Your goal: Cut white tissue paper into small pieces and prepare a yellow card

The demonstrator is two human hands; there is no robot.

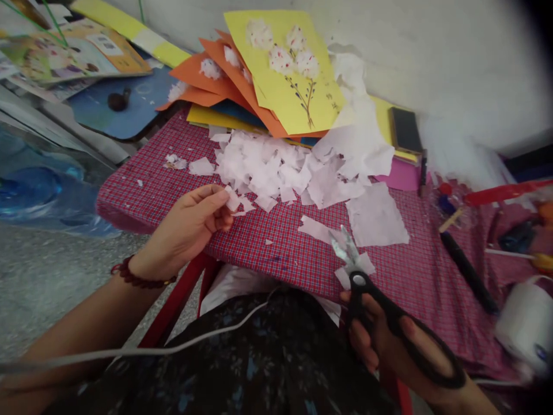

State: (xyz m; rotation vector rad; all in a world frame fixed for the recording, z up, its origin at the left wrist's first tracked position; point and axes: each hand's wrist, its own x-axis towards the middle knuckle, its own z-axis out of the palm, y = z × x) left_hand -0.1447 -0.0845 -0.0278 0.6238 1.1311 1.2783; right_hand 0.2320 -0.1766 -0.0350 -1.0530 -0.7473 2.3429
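Observation:
My left hand (190, 227) pinches a few small pieces of white tissue paper (235, 202) just above the red checked tablecloth (276, 253). A heap of cut tissue pieces (276, 170) lies right beyond it. My right hand (384, 340) grips black-handled scissors (367, 294) at the table's near edge. Their blades (345, 248) are slightly apart and point away from me, with a scrap of tissue by the pivot. A larger tissue sheet (375, 219) lies flat beside the blades.
Yellow card with tissue flowers (285, 69) and orange cards (203, 75) are stacked at the back. A phone (405, 129), a black pen (469, 271), a white roll (525, 323) and red items (505, 193) lie at the right. Books (64, 52) are piled far left.

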